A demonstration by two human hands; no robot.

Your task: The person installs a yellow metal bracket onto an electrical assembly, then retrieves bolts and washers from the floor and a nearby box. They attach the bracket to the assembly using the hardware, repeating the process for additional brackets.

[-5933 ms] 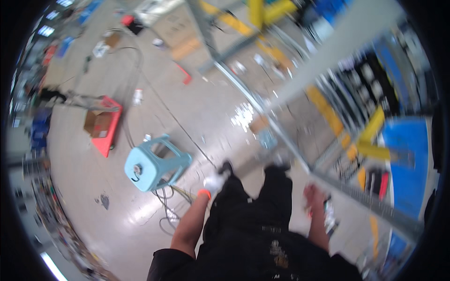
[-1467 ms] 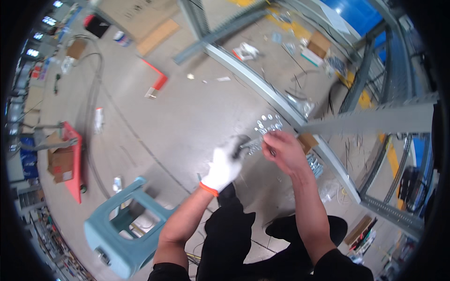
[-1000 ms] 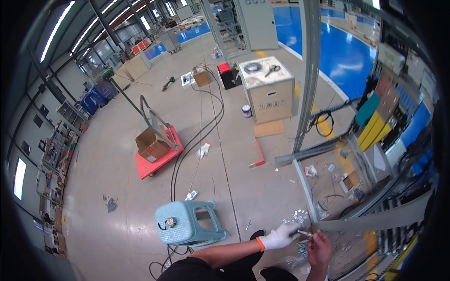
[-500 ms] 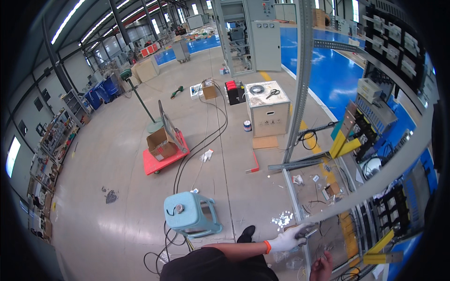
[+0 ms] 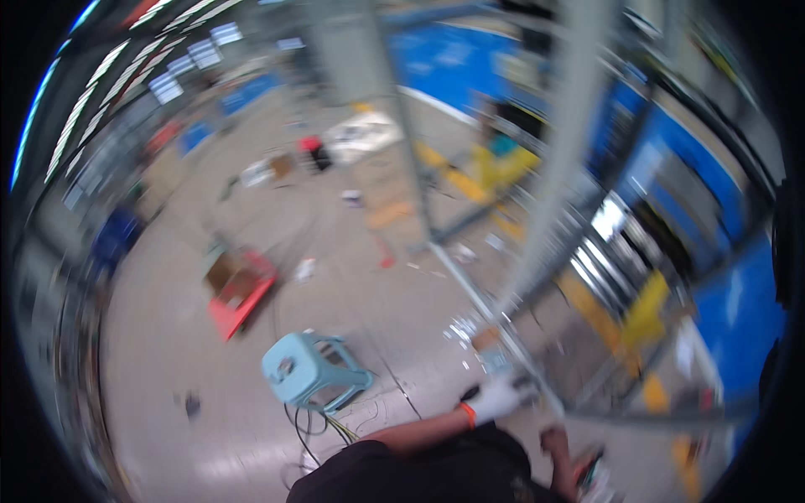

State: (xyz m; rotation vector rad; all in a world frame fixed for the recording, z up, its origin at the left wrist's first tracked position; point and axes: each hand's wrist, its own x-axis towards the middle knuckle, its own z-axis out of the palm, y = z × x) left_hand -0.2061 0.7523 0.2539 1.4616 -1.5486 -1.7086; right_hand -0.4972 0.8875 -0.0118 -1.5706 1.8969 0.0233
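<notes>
Wearing a white glove with an orange cuff, left hand (image 5: 496, 400) is close beside rail (image 5: 470, 285); contact unclear. A dark blur sits at its fingers; cannot tell whether they are spread, narrowed or gripping. Right hand (image 5: 553, 440), bare, is lower and further right, apart from the left. Its fingers look drawn in; blur hides any contents. Small clutter (image 5: 589, 474) beside the right wrist, too smeared to identify.

Dark shoe (image 5: 470, 392) just beyond the left wrist. Rail lies along the floor, running from near the gloved fingertips to the upper middle. Carton (image 5: 486, 339) against its left side; bright bits (image 5: 460, 330) scattered next to that.

Stool (image 5: 293, 369), pale blue, upright, left of the hands; cables (image 5: 323, 427) at its foot. Further out: red trolley (image 5: 228, 321) bearing box (image 5: 228, 278). Beyond, blue floor (image 5: 453, 63).
</notes>
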